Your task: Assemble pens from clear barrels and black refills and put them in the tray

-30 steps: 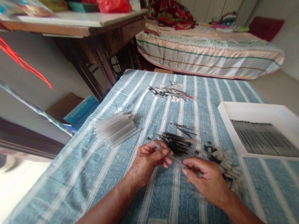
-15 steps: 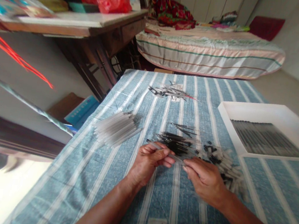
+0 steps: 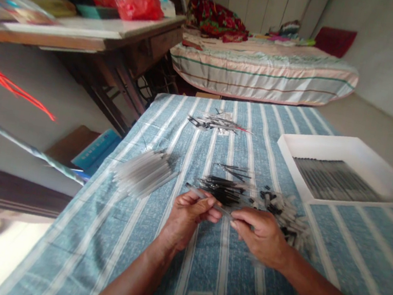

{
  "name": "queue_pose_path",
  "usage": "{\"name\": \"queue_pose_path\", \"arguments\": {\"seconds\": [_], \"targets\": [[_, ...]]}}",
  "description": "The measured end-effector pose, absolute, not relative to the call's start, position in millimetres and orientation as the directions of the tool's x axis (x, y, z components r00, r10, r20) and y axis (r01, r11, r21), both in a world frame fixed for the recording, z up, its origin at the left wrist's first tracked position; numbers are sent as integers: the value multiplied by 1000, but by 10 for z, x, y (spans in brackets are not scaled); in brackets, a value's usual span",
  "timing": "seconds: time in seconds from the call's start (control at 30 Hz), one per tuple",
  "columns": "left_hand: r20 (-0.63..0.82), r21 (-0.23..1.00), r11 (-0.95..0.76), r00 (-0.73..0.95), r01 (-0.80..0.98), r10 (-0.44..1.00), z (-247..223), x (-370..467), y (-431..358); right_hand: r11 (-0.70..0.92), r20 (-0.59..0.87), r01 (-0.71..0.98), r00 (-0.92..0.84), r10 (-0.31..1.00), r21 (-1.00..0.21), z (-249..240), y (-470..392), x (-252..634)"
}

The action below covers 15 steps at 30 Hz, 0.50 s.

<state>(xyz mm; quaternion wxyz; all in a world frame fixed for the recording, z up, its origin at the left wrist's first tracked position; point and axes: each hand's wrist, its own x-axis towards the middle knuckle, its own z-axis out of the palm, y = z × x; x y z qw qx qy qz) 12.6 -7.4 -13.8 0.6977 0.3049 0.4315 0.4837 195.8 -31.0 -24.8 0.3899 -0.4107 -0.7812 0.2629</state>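
Note:
A thin grey pen (image 3: pixel 195 191) slants between my two hands over the striped cloth. My left hand (image 3: pixel 192 214) is closed round its middle, and its dark end pokes out at the upper left. The fingertips of my right hand (image 3: pixel 259 233) pinch the lower right end. Just beyond my hands lies a pile of thin black refills (image 3: pixel 223 189). Beside my right hand is a heap of small white and black pieces (image 3: pixel 291 218). Translucent grey tubes (image 3: pixel 144 172) lie stacked to the left.
A white box (image 3: pixel 362 151) at the right holds a row of grey pens. Farther back on the striped cloth (image 3: pixel 153 239) lies a bunch of mixed pens (image 3: pixel 218 122). A desk (image 3: pixel 88 32) with a red bag stands at the left, and a bed (image 3: pixel 262 73) behind.
The whole view has shifted a little, so things appear farther left. Both hands keep their hold on the pen, with little change between them.

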Motion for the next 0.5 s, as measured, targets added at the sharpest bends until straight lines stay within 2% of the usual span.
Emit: {"name": "queue_pose_path", "arguments": {"seconds": [0.5], "targets": [[-322, 834, 360, 160, -419, 933, -151, 130, -52, 497, 361, 497, -348, 865, -711, -331, -246, 1995]]}}
